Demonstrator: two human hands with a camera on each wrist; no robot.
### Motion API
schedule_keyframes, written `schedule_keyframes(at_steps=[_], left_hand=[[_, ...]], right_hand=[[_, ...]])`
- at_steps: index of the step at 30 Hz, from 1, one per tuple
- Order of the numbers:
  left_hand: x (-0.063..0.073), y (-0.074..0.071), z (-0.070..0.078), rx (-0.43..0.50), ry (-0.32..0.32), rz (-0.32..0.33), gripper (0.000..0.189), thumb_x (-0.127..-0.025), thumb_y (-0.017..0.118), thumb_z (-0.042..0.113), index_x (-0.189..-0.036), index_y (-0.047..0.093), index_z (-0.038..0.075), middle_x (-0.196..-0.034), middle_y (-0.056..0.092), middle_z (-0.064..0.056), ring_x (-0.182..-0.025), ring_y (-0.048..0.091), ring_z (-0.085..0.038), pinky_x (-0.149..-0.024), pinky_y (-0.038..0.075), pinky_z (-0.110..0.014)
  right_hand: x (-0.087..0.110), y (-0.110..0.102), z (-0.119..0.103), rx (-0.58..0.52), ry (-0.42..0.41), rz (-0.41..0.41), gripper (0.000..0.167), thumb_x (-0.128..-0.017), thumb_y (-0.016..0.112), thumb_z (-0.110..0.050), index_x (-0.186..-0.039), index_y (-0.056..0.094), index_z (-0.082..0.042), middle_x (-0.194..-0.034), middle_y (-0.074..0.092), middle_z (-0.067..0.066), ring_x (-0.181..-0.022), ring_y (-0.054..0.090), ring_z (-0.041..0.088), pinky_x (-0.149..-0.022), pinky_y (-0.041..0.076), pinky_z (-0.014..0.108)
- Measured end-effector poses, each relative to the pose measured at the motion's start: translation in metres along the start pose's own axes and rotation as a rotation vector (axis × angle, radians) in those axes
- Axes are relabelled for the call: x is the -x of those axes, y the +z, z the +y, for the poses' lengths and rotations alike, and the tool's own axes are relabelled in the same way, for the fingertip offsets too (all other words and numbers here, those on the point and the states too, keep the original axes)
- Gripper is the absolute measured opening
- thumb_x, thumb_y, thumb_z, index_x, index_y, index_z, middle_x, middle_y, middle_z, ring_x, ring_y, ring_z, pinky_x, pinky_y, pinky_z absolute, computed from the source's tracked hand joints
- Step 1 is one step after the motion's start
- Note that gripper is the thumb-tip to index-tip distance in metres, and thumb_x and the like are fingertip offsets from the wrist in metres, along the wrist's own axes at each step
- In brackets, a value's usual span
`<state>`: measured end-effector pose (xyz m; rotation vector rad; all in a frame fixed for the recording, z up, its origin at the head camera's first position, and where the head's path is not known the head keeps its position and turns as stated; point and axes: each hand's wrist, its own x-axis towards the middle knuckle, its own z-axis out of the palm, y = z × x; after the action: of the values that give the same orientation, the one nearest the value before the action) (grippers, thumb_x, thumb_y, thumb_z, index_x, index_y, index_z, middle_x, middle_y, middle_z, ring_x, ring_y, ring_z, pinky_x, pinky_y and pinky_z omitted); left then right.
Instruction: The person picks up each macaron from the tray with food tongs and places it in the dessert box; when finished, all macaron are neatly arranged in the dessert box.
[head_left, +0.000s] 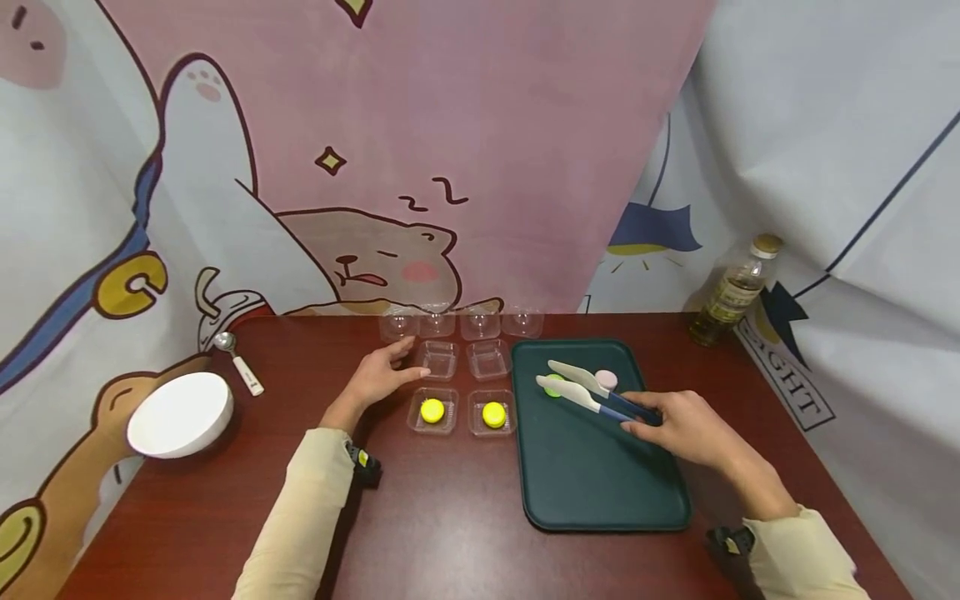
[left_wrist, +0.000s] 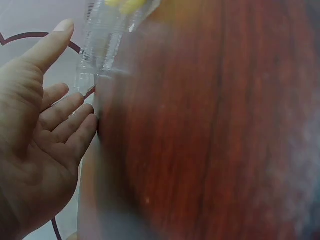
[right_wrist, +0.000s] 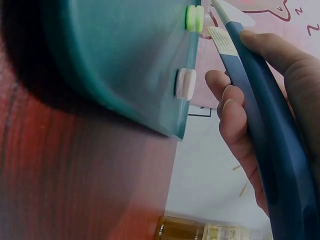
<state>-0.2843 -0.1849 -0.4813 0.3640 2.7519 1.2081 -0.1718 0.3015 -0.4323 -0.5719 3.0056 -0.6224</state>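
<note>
Tongs (head_left: 598, 407), arms apart, are gripped in the right hand (head_left: 690, 427) above a tray (head_left: 600, 492), likely so fingers avoid its green cookie (head_left: 554, 385) and pink cookie (head_left: 606, 380). The left hand (head_left: 378, 375), fingers extended, holds nothing beside a clear box (head_left: 441, 361); contact unclear.

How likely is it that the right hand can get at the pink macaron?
Probably yes: the right hand holds tongs, and the pink macaron lies uncovered on the tray near them. In the head view their tips line up with the green macaron, so they would need to shift.
</note>
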Motion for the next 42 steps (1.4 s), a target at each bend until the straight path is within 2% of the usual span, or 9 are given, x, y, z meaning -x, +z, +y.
schedule_keyframes(at_steps=[12, 23, 31, 42], left_hand=[[-0.006, -0.001, -0.002, 0.002, -0.034, -0.047, 0.088, -0.087, 0.078, 0.047, -0.158, 0.038, 0.013, -0.156, 0.047, -0.017, -0.138, 0.052, -0.039, -0.114, 0.042, -0.052], [-0.01, 0.003, 0.0, -0.007, -0.008, -0.048, 0.084, -0.086, 0.079, 0.045, -0.156, 0.042, 0.016, -0.152, 0.051, -0.019, -0.137, 0.053, -0.039, -0.115, 0.041, -0.052], [-0.015, 0.005, 0.0, -0.035, -0.008, -0.072, 0.087, -0.087, 0.077, 0.05, -0.158, 0.039, 0.018, -0.156, 0.047, -0.018, -0.14, 0.05, -0.04, -0.115, 0.04, -0.054], [-0.022, 0.003, 0.004, -0.048, -0.006, -0.103, 0.086, -0.085, 0.079, 0.05, -0.156, 0.042, 0.019, -0.157, 0.045, -0.02, -0.139, 0.05, -0.041, -0.116, 0.039, -0.055]], right_hand=[[0.001, 0.008, 0.005, -0.004, 0.019, -0.007, 0.045, -0.09, 0.077, -0.038, -0.128, 0.071, -0.014, -0.065, 0.049, -0.01, -0.052, 0.04, 0.0, -0.046, 0.034, 0.021], [0.004, 0.01, 0.009, -0.012, 0.035, -0.025, 0.047, -0.09, 0.076, -0.041, -0.129, 0.07, -0.014, -0.068, 0.053, -0.008, -0.053, 0.041, 0.001, -0.047, 0.035, 0.021], [0.004, 0.009, 0.01, -0.016, 0.04, -0.039, 0.049, -0.09, 0.076, -0.041, -0.13, 0.07, -0.014, -0.068, 0.052, -0.008, -0.052, 0.041, 0.001, -0.047, 0.035, 0.021], [0.004, 0.009, 0.01, -0.022, 0.045, -0.044, 0.047, -0.09, 0.077, -0.038, -0.129, 0.07, -0.012, -0.071, 0.054, -0.007, -0.053, 0.043, 0.001, -0.046, 0.036, 0.021]])
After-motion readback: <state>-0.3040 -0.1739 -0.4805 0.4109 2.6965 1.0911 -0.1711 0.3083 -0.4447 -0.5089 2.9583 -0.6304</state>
